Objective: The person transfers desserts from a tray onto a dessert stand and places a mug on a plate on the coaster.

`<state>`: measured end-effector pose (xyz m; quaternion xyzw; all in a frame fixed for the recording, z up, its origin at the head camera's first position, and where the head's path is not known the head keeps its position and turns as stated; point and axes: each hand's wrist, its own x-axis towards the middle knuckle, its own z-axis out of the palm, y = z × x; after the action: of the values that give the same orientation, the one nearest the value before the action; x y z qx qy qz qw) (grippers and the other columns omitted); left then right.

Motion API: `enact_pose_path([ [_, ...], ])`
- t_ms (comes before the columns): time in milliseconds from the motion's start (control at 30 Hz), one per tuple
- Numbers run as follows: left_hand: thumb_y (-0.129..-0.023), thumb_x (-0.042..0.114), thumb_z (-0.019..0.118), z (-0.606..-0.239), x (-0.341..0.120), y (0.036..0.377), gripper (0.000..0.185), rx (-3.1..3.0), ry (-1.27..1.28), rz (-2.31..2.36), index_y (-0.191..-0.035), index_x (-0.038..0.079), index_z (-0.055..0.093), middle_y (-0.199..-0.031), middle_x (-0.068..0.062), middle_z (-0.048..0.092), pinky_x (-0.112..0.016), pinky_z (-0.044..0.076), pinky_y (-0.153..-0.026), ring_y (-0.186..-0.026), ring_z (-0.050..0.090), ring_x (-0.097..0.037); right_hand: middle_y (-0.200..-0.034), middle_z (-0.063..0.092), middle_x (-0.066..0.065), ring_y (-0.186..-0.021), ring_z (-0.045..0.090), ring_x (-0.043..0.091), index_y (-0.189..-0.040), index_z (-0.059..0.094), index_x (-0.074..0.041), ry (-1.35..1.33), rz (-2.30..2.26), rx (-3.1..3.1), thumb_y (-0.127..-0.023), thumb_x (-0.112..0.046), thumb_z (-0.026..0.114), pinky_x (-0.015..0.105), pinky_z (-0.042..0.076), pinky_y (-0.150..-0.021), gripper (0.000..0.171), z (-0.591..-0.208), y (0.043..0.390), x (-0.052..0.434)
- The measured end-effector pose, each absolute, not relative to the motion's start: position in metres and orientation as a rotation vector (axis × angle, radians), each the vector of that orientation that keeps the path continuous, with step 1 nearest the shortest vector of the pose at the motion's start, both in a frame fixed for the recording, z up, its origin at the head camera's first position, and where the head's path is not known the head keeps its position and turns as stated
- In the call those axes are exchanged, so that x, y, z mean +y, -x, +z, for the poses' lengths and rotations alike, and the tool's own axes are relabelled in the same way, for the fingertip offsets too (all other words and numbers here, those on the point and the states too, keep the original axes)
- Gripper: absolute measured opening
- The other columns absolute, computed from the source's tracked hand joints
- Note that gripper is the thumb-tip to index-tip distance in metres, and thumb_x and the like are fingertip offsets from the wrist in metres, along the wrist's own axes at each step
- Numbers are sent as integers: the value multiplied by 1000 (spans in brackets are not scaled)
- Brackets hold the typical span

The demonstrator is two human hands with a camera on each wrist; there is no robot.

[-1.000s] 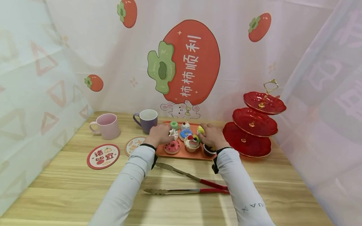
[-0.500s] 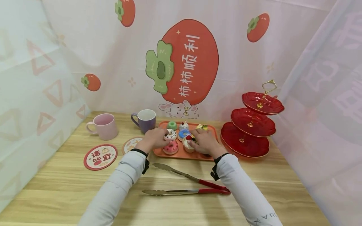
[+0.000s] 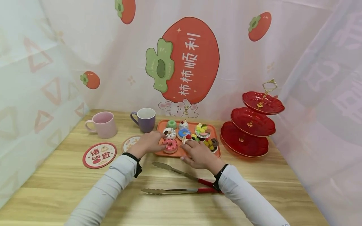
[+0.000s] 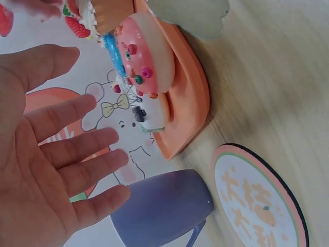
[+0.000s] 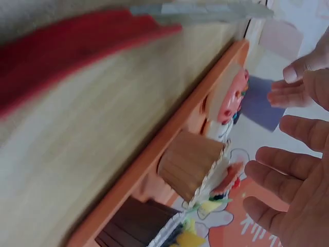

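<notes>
My left hand [image 3: 150, 142] hovers at the left end of an orange tray [image 3: 192, 125], its fingertips by a pink donut [image 3: 171, 146]. In the left wrist view its fingers are spread and nothing lies in the palm. My right hand [image 3: 200, 153] is over the tray's front edge, overlapping a white-topped cupcake with berries [image 3: 187, 138]; in the right wrist view its fingers hold nothing. Also on the tray are a white donut [image 3: 169, 133], a blue donut [image 3: 183, 133], a green ring-shaped cake [image 3: 171, 124], a fruit-topped cupcake [image 3: 202, 130] and a dark cupcake [image 3: 211, 144].
Tongs with red handles [image 3: 181, 191] lie spread in front of the tray, partly behind my right wrist. A purple mug [image 3: 147, 121], a pink mug [image 3: 106, 125] and two round coasters [image 3: 99, 155] are at left. A red three-tier stand [image 3: 252, 122] is at right.
My right hand has drawn from the tray's right side toward its front edge, uncovering the fruit-topped and dark cupcakes. My left hand has shifted left, showing more of the white and pink donuts.
</notes>
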<state>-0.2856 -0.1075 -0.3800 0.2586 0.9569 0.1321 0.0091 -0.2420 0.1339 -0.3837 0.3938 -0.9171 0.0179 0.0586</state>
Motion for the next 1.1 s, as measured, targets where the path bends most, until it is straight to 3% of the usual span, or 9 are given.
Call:
enact_pose_path([
  [200, -84, 30, 66, -376, -110, 281, 42, 2963, -877, 492, -117, 4, 62, -115, -12, 60, -45, 45, -86, -109, 54, -29, -127, 51, 13, -123, 42, 30, -131, 52, -10, -1247, 106, -2821, -94, -41, 50, 60, 32, -95, 48, -392, 232, 137],
  [467, -82, 25, 67, -379, -113, 274, 41, 2960, -963, 473, -115, 2, 63, -115, -12, 61, -43, 43, -89, -108, 54, -29, -124, 53, 8, -117, 47, 23, -130, 52, -11, -1307, 92, -2830, -94, -43, 47, 52, 35, -96, 49, -404, 219, 144],
  [733, -83, 24, 65, -382, -118, 272, 38, 2938, -975, 475, -113, 2, 62, -109, -12, 62, -44, 47, -81, -101, 57, -29, -125, 54, 5, -116, 48, 22, -131, 52, -12, -1314, 108, -2843, -95, -43, 46, 52, 36, -95, 48, -406, 208, 154],
  [1100, -82, 19, 65, -382, -120, 268, 32, 2937, -1030, 477, -110, 2, 64, -106, -11, 64, -44, 47, -80, -100, 58, -29, -116, 58, 4, -108, 54, 17, -128, 54, -12, -1393, 120, -2849, -92, -46, 51, 42, 43, -85, 49, -412, 193, 161],
])
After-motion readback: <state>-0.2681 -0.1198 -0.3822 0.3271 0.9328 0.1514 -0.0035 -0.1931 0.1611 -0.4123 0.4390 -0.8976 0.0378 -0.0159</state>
